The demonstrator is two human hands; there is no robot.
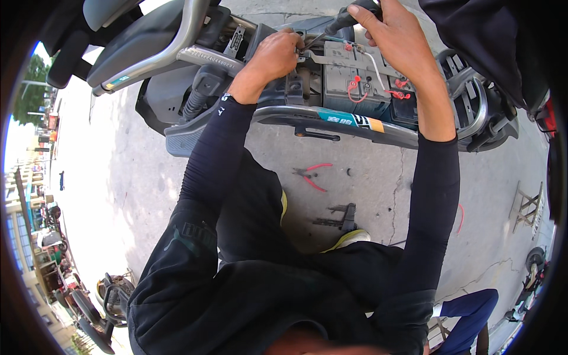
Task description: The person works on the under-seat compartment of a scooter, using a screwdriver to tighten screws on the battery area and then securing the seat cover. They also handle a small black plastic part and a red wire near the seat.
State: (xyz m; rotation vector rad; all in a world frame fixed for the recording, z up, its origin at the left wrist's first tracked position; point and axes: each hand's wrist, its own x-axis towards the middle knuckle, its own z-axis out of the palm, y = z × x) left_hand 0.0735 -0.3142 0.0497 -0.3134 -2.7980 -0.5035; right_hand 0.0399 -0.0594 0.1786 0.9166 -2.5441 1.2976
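My right hand [397, 38] is gripping a dark-handled tool [341, 22] beside the grey batteries [340, 80]; my left hand [273, 56] is curling near the tool's tip, whether pinching anything I cannot tell.

Bright daylight burned the pale grey concrete ground [112, 177] nearly white at left, with faint dappled shadow; toward the middle, it lay in soft, even shade. The silver tubular metal scooter frame [207, 57] caught highlights, while the black cloth garment [254, 307] lost detail. Fisheye distortion bent straight edges near the dark rim.
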